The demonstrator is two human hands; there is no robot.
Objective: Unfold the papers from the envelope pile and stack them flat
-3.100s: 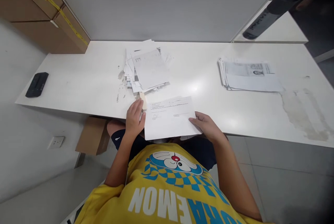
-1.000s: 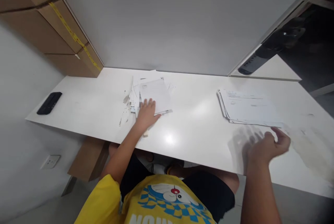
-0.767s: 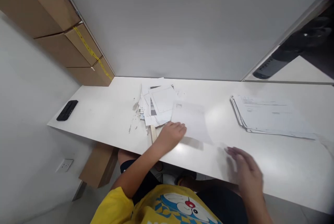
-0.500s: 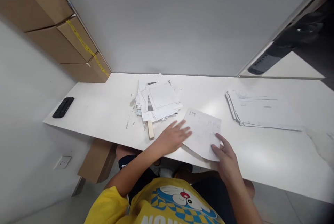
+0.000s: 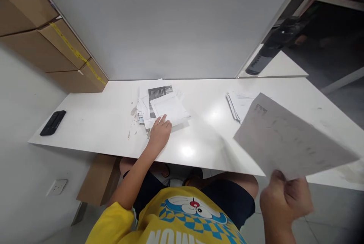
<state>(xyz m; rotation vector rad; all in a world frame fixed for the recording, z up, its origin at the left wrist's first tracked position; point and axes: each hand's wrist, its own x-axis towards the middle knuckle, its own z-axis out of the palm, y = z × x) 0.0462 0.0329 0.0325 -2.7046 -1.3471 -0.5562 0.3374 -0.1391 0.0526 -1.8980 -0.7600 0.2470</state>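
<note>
My right hand (image 5: 286, 198) is closed on the near edge of a single printed sheet (image 5: 287, 141) and holds it in the air over the table's right part. The sheet is blurred and covers most of the neat paper stack (image 5: 240, 104) behind it. My left hand (image 5: 159, 132) lies with its fingers spread on the near edge of the messy pile of papers (image 5: 162, 105) at the table's middle.
A white table (image 5: 93, 122) runs across the view, with a grey partition behind it. A black device (image 5: 52, 122) lies at its far left. Cardboard boxes (image 5: 42, 39) are stacked at the left. Another cardboard box (image 5: 96, 179) and a wall socket (image 5: 57, 187) are below the table.
My right hand has lifted the single sheet off the table and swung it to the right. My left hand has gone back to the messy pile.
</note>
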